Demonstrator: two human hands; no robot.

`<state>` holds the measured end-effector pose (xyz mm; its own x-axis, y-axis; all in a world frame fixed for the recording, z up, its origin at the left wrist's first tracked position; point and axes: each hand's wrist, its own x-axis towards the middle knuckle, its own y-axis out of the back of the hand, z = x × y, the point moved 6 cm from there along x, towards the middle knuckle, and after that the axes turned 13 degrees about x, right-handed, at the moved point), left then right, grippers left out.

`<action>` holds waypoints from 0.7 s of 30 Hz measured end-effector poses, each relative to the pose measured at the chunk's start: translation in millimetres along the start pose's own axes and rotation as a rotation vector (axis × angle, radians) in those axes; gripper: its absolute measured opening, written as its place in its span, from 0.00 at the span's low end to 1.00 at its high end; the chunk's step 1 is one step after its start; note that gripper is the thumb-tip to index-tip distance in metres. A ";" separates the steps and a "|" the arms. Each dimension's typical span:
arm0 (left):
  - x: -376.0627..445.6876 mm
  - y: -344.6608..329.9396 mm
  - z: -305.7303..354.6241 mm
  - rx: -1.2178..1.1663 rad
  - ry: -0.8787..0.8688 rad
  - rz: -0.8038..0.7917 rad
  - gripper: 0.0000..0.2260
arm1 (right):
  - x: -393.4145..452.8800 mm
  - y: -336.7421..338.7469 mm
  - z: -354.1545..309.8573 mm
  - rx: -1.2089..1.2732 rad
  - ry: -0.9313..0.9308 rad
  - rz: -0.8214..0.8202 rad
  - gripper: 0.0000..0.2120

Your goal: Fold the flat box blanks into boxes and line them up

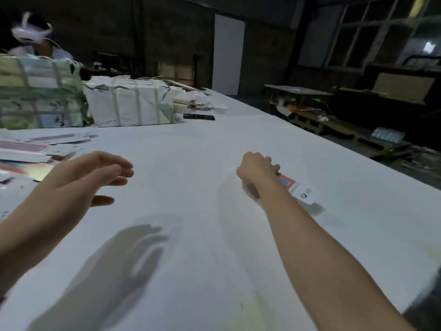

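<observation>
My right hand [256, 169] grips a small white box with a red and blue panel [298, 188], held low over the white table [191, 144] right of centre. The wrist hides most of the box, and only its far end shows. My left hand [88, 177] hovers above the table at the left, fingers relaxed and spread, holding nothing. Several flat box blanks [28, 151] with red stripes lie scattered at the table's left edge, just beyond my left hand.
Strapped bundles of packed blanks [128, 103] and a taller greenish bundle [40, 96] stand at the back left. A dark flat object [199, 116] lies behind them. Another person [35, 39] works at the far left. The table's right edge [358, 149] drops to cluttered pallets.
</observation>
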<state>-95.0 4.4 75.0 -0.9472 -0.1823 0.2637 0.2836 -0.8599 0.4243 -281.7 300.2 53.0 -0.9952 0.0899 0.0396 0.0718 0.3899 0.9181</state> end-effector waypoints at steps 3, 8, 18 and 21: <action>8.1 -4.3 -15.4 0.029 0.082 -0.029 0.17 | 11.8 0.1 21.2 -0.039 -0.072 0.063 0.12; 16.2 -4.0 -31.6 0.076 0.185 -0.070 0.15 | 4.4 5.5 -12.2 0.046 0.137 0.191 0.20; -12.2 80.5 -74.5 1.355 0.569 -0.029 0.21 | -110.3 -36.4 -161.9 0.383 0.751 -0.132 0.10; -12.7 70.9 -80.7 1.435 0.555 -0.074 0.18 | -131.7 -45.0 -173.3 0.361 0.825 -0.175 0.11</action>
<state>-75.0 -92.8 31.9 -0.8073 -0.5901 -0.0021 -0.1731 0.2334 0.9569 -165.5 112.0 74.8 -0.7160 -0.6262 0.3086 -0.2058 0.6117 0.7639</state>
